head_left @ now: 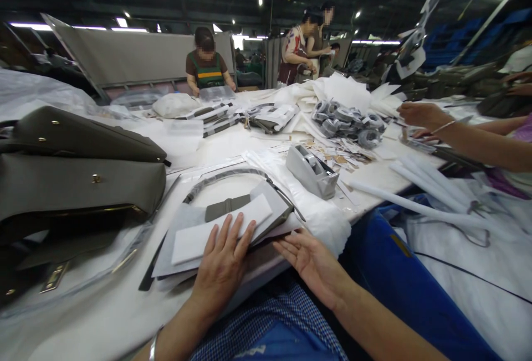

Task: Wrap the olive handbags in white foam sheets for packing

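My left hand (224, 258) lies flat with fingers spread on a white foam strip (222, 230). Beneath the strip are pale grey paper sheets (272, 197) and a flat olive handbag (228, 207). The bag's wrapped handle (224, 175) arches away from me across the white table (178, 316). At the bag's right lower edge is my right hand (313, 264), palm turned up and fingers stretched out by the thin sheets there. Whether its fingertips touch the sheets I cannot tell.
A grey tape dispenser (311, 171) stands behind on white wrapping. Large olive bags (83, 184) fill the left. Wrapped rolls (347, 120) and paper sheets are piled farther back. A blue bin (390, 283) is at the right, near a co-worker's hand (426, 117).
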A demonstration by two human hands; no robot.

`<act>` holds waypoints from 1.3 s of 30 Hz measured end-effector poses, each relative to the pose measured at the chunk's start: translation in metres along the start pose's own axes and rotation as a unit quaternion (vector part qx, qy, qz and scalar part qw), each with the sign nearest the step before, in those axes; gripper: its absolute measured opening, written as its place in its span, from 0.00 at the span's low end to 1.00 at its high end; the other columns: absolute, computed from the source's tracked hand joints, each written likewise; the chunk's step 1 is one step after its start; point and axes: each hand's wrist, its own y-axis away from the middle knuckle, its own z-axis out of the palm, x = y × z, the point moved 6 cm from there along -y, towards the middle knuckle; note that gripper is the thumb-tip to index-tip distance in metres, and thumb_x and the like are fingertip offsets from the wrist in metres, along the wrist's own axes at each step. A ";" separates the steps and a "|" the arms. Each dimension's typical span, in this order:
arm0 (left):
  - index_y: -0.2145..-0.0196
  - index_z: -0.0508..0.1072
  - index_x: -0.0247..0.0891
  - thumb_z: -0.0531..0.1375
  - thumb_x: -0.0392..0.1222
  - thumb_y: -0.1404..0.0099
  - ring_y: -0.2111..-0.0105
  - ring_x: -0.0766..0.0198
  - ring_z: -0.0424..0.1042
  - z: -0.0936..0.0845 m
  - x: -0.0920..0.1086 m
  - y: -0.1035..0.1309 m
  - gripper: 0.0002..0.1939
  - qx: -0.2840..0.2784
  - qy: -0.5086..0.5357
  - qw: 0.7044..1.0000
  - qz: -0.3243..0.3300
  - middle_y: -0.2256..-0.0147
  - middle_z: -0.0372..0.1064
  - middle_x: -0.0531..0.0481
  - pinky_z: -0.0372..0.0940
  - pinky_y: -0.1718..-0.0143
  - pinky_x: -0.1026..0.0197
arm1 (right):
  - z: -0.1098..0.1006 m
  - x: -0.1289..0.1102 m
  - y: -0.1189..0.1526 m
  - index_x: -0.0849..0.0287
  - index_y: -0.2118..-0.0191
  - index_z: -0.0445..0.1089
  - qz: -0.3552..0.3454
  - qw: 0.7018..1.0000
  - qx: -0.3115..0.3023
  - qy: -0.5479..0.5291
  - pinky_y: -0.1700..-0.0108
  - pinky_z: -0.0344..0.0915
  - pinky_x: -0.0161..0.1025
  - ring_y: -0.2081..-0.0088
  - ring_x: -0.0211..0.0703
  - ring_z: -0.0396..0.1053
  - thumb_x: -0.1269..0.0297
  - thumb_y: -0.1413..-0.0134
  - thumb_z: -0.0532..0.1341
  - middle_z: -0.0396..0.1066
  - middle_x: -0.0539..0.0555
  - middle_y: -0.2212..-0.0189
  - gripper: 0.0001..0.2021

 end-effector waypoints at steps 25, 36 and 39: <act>0.30 0.48 0.40 0.49 0.33 0.30 0.36 0.47 0.59 -0.016 -0.039 -0.008 0.32 0.073 0.002 0.996 -0.042 0.34 0.54 0.42 0.64 0.41 0.44 | -0.055 -0.102 -0.071 0.51 0.54 0.78 -0.379 0.485 -0.057 0.786 0.38 0.59 0.62 0.44 0.55 0.71 0.66 0.36 0.58 0.77 0.55 0.50 0.12; 0.30 0.47 0.39 0.50 0.37 0.29 0.36 0.48 0.58 -0.020 -0.059 -0.012 0.32 0.084 0.033 0.993 -0.080 0.33 0.53 0.42 0.64 0.40 0.43 | -0.005 -0.071 -0.019 0.46 0.52 0.78 -0.272 0.653 -0.200 0.677 0.42 0.65 0.50 0.47 0.50 0.73 0.59 0.36 0.59 0.77 0.51 0.51 0.12; 0.30 0.47 0.38 0.50 0.37 0.29 0.36 0.48 0.58 -0.018 -0.057 -0.013 0.32 0.082 0.029 0.994 -0.072 0.33 0.53 0.42 0.63 0.40 0.44 | -0.003 -0.048 -0.023 0.49 0.44 0.73 -0.230 0.655 -0.202 0.691 0.39 0.63 0.52 0.43 0.53 0.70 0.55 0.37 0.59 0.74 0.55 0.45 0.18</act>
